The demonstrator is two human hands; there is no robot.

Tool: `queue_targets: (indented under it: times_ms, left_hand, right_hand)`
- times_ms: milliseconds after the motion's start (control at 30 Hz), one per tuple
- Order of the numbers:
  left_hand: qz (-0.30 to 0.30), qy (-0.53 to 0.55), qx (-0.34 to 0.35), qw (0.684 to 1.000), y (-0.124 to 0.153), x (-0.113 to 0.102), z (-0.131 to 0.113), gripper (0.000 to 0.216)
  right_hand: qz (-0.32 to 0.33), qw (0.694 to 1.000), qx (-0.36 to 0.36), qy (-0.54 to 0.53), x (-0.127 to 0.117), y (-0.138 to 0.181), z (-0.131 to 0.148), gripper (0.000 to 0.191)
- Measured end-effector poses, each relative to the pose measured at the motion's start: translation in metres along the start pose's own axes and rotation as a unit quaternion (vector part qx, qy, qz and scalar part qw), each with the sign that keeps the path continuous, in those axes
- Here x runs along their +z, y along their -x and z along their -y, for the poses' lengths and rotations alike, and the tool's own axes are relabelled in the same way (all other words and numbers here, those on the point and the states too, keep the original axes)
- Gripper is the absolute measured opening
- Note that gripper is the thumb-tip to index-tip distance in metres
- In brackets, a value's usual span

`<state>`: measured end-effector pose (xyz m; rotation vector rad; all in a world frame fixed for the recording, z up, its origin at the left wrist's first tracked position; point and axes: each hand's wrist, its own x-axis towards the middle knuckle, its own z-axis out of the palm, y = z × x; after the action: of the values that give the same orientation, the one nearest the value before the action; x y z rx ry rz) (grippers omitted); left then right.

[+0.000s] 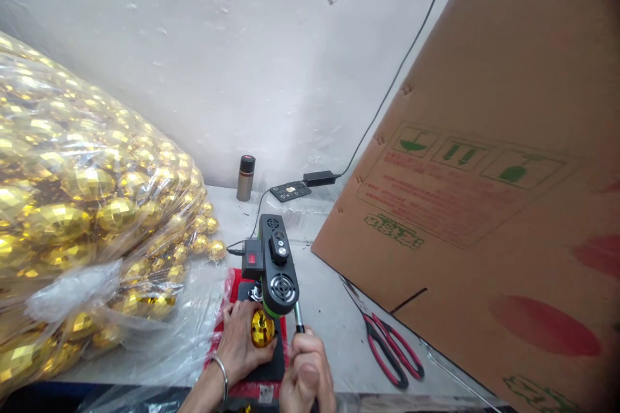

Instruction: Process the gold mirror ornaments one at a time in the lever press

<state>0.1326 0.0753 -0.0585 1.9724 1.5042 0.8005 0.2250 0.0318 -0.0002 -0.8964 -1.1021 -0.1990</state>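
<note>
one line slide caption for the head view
Left hand steadies a gold ball under a small press while the right hand grips its lever, beside a bag of gold balls.

cardboard box (484,161) bears three green handling pictograms; its red and green lettering is unreadable.

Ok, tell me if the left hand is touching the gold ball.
Touching. The head view shows the left hand cupped around the gold ball, with no gap between them.
</note>
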Motion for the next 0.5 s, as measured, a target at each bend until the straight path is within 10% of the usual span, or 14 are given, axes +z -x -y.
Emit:
queue_targets:
  times_ms: [300,500]
  left_hand:
    - [0.003,-0.002,-0.004,1.0,-0.001,-0.003,-0.002,0.044]
    - [-0.026,-0.017,0.014,0.999,0.008,0.002,0.003,0.043]
  right_hand:
    - [0.076,0.997,-0.024,-0.023,-0.012,0.002,-0.006,0.041]
    - [0.111,0.979,0.171,-0.024,-0.008,-0.065,0.048,0.033]
